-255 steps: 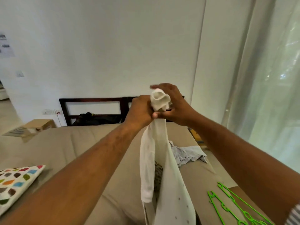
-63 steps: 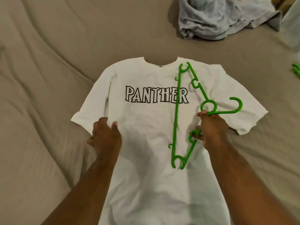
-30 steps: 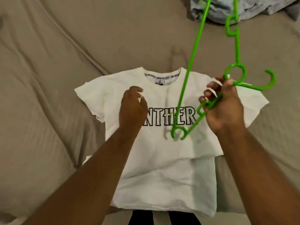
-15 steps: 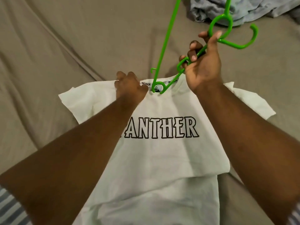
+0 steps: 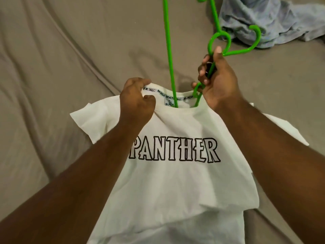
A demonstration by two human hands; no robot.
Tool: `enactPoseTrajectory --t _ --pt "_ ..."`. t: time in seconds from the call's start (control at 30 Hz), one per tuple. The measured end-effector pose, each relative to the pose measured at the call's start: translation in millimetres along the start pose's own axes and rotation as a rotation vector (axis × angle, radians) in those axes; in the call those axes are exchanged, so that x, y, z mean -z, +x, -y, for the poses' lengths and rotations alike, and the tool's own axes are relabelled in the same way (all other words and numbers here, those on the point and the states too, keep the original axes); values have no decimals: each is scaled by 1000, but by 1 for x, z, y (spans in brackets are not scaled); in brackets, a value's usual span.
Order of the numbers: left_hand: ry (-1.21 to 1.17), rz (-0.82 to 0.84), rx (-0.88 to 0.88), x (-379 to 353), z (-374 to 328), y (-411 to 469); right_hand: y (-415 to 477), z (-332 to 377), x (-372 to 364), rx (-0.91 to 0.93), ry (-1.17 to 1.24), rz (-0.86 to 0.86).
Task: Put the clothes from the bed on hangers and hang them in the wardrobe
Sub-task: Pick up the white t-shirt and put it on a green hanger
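One rumpled grey garment lies on the creased taupe bedsheet.

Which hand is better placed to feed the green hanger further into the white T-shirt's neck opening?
Right. The right hand grips the green hanger near its hook, and one end is already inside the collar. The left hand pinches that collar, holding the white T-shirt open.
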State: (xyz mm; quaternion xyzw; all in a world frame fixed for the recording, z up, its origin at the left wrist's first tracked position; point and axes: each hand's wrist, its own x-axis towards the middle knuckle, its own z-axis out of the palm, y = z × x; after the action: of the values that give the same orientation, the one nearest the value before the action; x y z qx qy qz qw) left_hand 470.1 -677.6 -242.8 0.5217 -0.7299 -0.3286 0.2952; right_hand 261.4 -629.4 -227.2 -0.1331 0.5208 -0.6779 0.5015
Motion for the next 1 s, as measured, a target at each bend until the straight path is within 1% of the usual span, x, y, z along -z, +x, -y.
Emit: enactPoseTrajectory --t 0.07,0.13,0.2,0.3,0.37,0.43,0.57,0.63,0.7,0.87,1.0 --pt "-3 -31 -1 6 2 2 -9 8 3 -22 -186 -32" --pt "-8 -70 5 11 3 2 -17 17 4 -1 -369 -73" --pt "-25 -101 23 10 1 0 -25 22 5 14 -522 -77" --pt "-64 -140 124 5 -2 0 -35 22 9 -84 -679 -41" --pt "-66 -149 194 2 0 -1 -40 20 15 -181 -700 -26" --pt "-47 -176 216 2 3 -3 -43 21 25 -199 -699 -53" --pt "-95 -189 249 8 12 -6 -46 24 45 -90 -814 -169" --pt "-136 -163 293 12 15 -5 -50 23 52 -30 -860 -190" --pt "-134 -117 286 17 16 -5 -53 22 58 17 -892 -202" --pt "-129 -61 237 31 19 -4 -61 29 74 51 -948 -82" --pt "-120 -13 179 43 17 2 -69 23 84 -90 -1092 37"
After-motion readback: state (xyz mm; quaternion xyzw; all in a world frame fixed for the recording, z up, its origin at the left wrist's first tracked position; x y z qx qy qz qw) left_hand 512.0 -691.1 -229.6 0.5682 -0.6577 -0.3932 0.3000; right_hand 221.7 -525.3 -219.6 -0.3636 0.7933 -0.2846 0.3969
